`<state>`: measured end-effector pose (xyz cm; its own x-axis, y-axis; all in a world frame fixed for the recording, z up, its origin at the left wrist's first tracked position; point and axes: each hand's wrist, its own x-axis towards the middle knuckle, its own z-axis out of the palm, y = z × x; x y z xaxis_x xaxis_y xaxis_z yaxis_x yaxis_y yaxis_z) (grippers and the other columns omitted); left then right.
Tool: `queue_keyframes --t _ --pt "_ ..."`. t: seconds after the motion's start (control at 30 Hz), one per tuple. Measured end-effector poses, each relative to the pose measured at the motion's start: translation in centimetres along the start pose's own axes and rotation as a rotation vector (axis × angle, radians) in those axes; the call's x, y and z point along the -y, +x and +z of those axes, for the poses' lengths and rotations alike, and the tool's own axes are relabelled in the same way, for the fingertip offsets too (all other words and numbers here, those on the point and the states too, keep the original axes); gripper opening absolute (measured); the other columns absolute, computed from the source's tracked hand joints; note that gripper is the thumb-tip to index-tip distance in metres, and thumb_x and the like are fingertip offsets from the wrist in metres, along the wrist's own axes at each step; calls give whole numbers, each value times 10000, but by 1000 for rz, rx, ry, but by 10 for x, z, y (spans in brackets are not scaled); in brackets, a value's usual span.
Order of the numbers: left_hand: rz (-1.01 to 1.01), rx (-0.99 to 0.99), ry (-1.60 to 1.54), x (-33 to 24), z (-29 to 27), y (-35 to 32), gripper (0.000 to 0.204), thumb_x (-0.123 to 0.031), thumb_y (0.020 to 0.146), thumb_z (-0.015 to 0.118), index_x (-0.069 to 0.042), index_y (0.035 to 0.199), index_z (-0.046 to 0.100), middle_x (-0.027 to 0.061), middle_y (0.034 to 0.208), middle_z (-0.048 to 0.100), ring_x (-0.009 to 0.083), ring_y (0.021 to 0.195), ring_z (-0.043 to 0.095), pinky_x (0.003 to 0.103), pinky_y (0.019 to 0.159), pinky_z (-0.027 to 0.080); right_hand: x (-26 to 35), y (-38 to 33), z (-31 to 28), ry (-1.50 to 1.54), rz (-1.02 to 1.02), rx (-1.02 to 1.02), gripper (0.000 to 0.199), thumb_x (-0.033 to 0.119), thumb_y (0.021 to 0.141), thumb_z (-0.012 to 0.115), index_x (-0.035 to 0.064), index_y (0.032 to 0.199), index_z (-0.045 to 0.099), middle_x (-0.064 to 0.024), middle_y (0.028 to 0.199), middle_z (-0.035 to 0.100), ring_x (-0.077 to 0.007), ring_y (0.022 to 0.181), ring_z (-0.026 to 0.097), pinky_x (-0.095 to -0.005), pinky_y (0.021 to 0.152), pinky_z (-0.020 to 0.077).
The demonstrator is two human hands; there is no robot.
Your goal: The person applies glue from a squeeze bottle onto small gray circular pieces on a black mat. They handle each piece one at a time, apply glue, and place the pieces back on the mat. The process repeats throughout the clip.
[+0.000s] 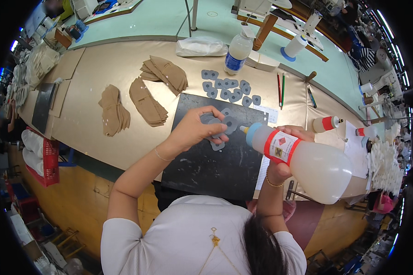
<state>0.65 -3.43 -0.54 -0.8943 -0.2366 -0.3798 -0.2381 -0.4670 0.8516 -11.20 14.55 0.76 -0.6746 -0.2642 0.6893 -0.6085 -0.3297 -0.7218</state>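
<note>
My left hand (193, 127) is closed on small grey pieces with round holes (231, 123), pinching them above a scuffed black board (202, 172). Partly under that hand, another grey piece (217, 146) lies on the board. My right hand (299, 132) is wrapped round a large translucent squeeze bottle (323, 172) with a red-edged label and a pale blue collar. The bottle is tilted on its side, its narrow nozzle tip (244, 129) close to the grey pieces. Whether the tip touches them I cannot tell. Several more grey pieces (234, 95) lie beyond the board.
Brown cut-piece stacks (147, 101) lie left of the board. A clear bottle with a blue label (237, 52) stands at the back, beside a white wrapped bundle (201, 46). Pencils (281, 91), a pen (311, 96) and a smaller red-labelled bottle (326, 123) lie to the right.
</note>
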Motion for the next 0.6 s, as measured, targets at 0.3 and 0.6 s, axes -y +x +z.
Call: queue_keyframes --t 0.3,0.6 --pt "84 40 37 -4 21 -13 224 -2 832 611 82 1033 557 96 951 540 207 781 672 228 629 560 1 -2 2 -54 -2 30 812 671 621 707 -4 1032 521 -105 922 538 -232 830 594 -333 739 496" --pt "10 12 4 -5 18 -13 192 -49 830 648 43 975 564 130 873 613 216 734 674 241 594 559 -1 0 -10 -85 -71 0 848 696 638 664 -27 1043 483 -105 941 503 -227 842 586 -365 764 535"
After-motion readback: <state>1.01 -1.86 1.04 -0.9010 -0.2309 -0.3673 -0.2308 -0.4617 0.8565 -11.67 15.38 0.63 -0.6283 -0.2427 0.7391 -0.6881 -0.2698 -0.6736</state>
